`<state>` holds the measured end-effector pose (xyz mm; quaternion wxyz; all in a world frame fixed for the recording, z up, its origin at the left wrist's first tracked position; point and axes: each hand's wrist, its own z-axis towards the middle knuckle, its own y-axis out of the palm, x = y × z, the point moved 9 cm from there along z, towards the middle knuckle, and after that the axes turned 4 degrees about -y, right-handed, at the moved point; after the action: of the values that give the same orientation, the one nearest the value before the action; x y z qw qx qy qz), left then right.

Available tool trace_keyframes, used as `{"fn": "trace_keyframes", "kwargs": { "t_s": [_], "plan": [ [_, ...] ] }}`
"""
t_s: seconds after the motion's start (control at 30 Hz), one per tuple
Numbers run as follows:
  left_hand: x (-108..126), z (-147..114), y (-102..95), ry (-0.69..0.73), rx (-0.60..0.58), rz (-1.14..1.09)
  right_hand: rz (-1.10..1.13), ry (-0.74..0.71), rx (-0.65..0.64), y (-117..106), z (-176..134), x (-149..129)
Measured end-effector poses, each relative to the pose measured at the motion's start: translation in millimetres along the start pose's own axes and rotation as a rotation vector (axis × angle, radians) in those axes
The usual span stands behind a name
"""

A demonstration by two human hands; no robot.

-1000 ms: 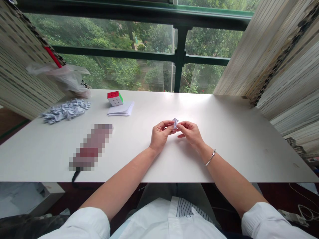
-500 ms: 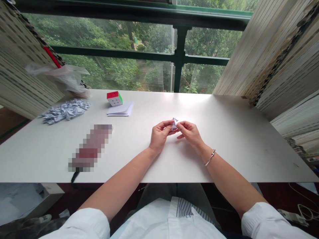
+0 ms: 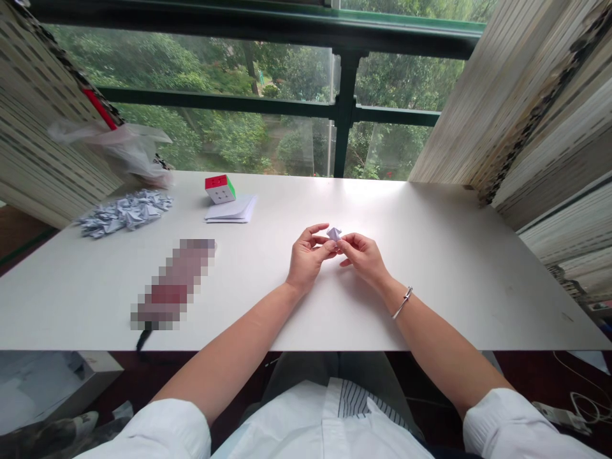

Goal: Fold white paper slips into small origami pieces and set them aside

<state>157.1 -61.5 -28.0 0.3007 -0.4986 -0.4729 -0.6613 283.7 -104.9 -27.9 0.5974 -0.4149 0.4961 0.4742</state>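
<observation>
Up comes the forefinger of your left hand (image 3: 305, 262), clear of the folded paper (image 3: 334, 233)! That hand and your right hand (image 3: 366, 256) pinch its near side above the worktop (image 3: 449, 268), roughly midway between near and far edges. Looks light, crisp, easily crushed: grip lightly along the creases.
</observation>
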Motion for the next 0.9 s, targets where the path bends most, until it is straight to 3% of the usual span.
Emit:
{"fn": "trace_keyframes", "kwargs": {
  "t_s": [0.3,0.53,0.9],
  "plan": [
    [0.1,-0.8,-2.0,0.046,0.051,0.007,-0.076,-0.035,0.013,3.2,-1.6,0.2],
    [7.6,4.2,-3.7,-0.016,-0.058,0.075,-0.032,-0.01,-0.02,2.4,-1.1,1.7],
    [21.7,9.8,-12.5,0.099,-0.085,0.183,-0.023,-0.008,-0.099,7.7,-2.0,-0.5]
  ]
}}
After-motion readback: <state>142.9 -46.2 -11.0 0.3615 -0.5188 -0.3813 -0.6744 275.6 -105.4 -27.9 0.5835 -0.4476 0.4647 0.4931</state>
